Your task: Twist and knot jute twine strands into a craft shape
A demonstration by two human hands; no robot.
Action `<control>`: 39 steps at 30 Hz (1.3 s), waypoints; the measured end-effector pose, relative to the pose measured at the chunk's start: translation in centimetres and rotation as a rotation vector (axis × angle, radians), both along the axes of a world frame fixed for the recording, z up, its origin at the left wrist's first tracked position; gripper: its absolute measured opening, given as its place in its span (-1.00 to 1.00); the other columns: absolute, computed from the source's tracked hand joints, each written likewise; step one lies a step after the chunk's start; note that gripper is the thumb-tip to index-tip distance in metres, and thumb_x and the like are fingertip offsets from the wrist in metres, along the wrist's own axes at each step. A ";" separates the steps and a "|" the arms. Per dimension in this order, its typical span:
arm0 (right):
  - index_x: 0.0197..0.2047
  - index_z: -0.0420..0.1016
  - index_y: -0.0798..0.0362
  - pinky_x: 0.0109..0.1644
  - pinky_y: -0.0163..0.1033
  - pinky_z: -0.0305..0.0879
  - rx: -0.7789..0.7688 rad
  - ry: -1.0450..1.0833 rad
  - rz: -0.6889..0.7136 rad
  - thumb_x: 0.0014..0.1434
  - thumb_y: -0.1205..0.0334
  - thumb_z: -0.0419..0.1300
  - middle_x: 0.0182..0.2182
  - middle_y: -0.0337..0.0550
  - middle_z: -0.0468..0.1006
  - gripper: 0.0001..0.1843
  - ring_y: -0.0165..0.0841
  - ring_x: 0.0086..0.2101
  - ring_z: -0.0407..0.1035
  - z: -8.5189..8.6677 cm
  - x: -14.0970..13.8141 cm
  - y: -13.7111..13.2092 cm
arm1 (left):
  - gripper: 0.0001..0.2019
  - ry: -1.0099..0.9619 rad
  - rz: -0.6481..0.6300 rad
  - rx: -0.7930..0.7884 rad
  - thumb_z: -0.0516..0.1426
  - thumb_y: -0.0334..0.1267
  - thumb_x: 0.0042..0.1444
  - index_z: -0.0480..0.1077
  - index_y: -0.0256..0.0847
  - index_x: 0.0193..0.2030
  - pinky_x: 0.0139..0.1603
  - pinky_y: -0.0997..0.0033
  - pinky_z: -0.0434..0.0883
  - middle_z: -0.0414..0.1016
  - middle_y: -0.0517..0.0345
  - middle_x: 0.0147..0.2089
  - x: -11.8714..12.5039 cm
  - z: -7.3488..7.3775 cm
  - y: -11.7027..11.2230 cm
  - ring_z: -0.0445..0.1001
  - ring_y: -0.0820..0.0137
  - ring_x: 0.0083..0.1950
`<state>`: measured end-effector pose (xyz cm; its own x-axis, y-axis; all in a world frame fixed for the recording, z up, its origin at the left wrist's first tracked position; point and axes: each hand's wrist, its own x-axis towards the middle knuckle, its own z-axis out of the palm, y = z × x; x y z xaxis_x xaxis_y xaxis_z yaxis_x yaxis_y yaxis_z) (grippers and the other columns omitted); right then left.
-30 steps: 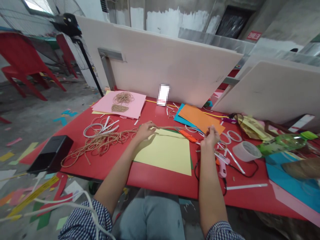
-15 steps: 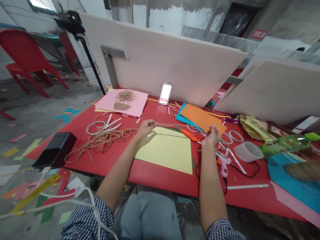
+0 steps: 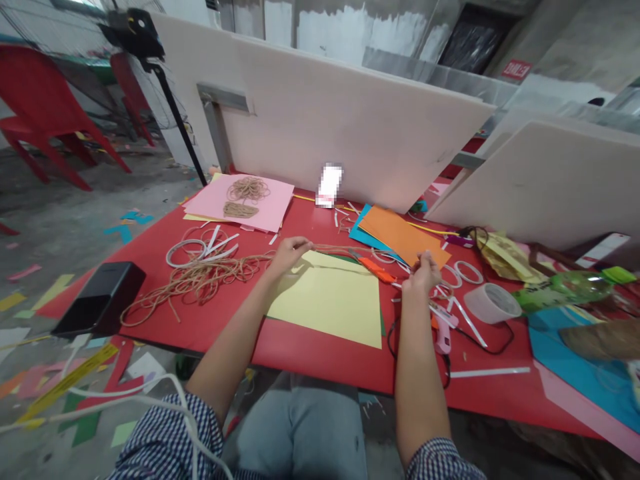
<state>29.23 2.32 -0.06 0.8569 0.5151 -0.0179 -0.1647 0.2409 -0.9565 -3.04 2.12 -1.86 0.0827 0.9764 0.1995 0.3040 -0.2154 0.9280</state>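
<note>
Several strands of brown twine (image 3: 336, 249) stretch between my two hands above the table. My left hand (image 3: 293, 255) pinches one end, fingers pressed together. At the other end my right hand (image 3: 423, 273) is closed in a pinch on the strands; its fingertips partly hide the hold. Below the strands lies a pale yellow sheet (image 3: 325, 303) over a green one. A tangled heap of twine (image 3: 205, 279) is left of my left hand. Close to my right hand are an orange-handled tool (image 3: 377, 270) and a pink glue gun (image 3: 443, 335).
Pink paper (image 3: 277, 200) at the back left bears coiled twine. A phone (image 3: 329, 185) leans on the white board (image 3: 320, 113). Orange paper (image 3: 400, 235), a tape roll (image 3: 493, 303), and a green bottle (image 3: 565, 290) are to the right. A black box (image 3: 100, 300) sits at left.
The view has shifted slightly, moving the scene a little left. Both hands keep nearly the same place over the table, with the twine still between them.
</note>
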 end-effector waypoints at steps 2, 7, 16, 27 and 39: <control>-0.42 0.31 0.04 -0.55 -0.39 0.12 -0.005 -0.002 -0.007 0.10 0.06 0.33 -0.51 -0.36 0.43 -0.69 -0.54 -0.58 0.16 0.0 -0.1 0.1 | -0.69 0.014 -0.016 0.009 0.10 -0.04 0.13 0.54 -0.20 -0.41 -0.21 0.37 0.36 0.58 0.07 -0.31 -0.1 0.3 -0.2 0.44 0.33 -0.26; -0.40 0.32 0.05 -0.45 -0.37 0.25 -0.047 -0.043 -0.060 0.16 0.17 0.23 -0.49 -0.33 0.43 -0.80 -0.51 -0.54 0.23 0.1 -0.3 0.0 | -0.69 0.095 -0.032 0.070 0.07 -0.11 0.17 0.55 -0.25 -0.36 -0.18 0.39 0.36 0.56 0.08 -0.33 -0.1 0.5 -0.5 0.45 0.32 -0.22; 0.06 0.45 0.10 0.22 0.14 0.11 -0.221 -1.218 0.130 0.19 0.33 0.11 0.03 0.11 0.44 -0.64 -0.06 0.10 0.23 1.8 -5.6 -2.5 | -0.74 0.425 0.011 0.241 0.03 -0.22 0.25 0.53 -0.23 -0.31 -0.20 0.40 0.31 0.51 0.09 -0.31 0.6 1.0 -1.2 0.41 0.38 -0.30; -0.17 0.60 0.04 -0.16 -0.09 0.14 -0.190 -1.782 0.725 0.40 0.19 0.00 -0.23 0.03 0.59 -0.66 -0.13 -0.17 0.27 1.3 -13.5 -5.3 | -0.73 0.712 -0.086 0.424 -0.01 -0.25 0.32 0.49 -0.23 -0.28 -0.11 0.28 0.32 0.45 -0.02 -0.27 2.6 1.6 -2.8 0.41 0.26 -0.18; -0.44 0.50 0.01 -0.31 -0.22 0.23 -0.022 -0.717 1.035 0.18 -0.05 0.21 -0.51 -0.23 0.50 -0.68 -0.35 -0.46 0.30 2.6 -13.6 -5.3 | -0.50 0.092 -0.184 0.130 -0.19 0.10 0.37 0.39 -0.21 -0.23 -0.12 0.29 0.37 0.45 0.07 -0.35 4.0 2.4 -3.6 0.43 0.32 -0.26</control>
